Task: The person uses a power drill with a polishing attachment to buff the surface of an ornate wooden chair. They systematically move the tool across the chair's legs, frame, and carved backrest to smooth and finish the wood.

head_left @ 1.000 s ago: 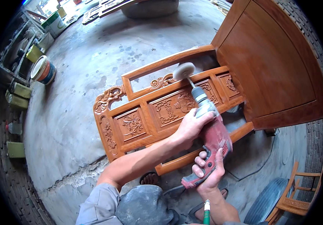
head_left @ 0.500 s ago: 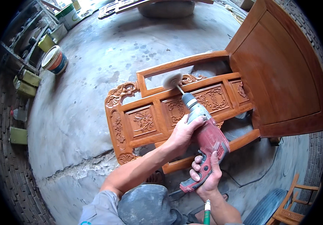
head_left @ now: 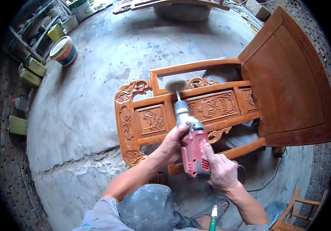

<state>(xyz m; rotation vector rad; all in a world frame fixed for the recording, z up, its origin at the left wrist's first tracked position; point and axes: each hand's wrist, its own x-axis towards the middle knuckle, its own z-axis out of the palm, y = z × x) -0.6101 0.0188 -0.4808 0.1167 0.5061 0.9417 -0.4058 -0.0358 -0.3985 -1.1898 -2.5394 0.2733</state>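
Note:
My left hand [head_left: 173, 143] is wrapped round the front of a red and grey power drill [head_left: 194, 148], just behind its chuck. At the drill's rear my right hand [head_left: 222, 169] grips the handle, which it largely hides. A round sanding or polishing disc [head_left: 175, 86], blurred by spinning, sits on the drill's shaft. It overlaps the upper rail and scrollwork of a carved reddish-brown wooden furniture piece [head_left: 152, 120]; whether it touches cannot be told. A broad plain wooden panel [head_left: 288, 84] joins this piece at the right.
A dark cord [head_left: 265, 189] runs across the concrete floor. Paint buckets [head_left: 64, 51] and yellow-green containers [head_left: 18, 126] line the left side near a shelf [head_left: 29, 40]. Another wooden piece [head_left: 173, 4] lies at the back. A small wooden chair [head_left: 294, 208] stands at lower right.
The drill has swung more upright, its rear end tilting away from me. My right hand has moved up and rolled over the handle. The disc stays by the upper scrollwork, and the view has shifted slightly.

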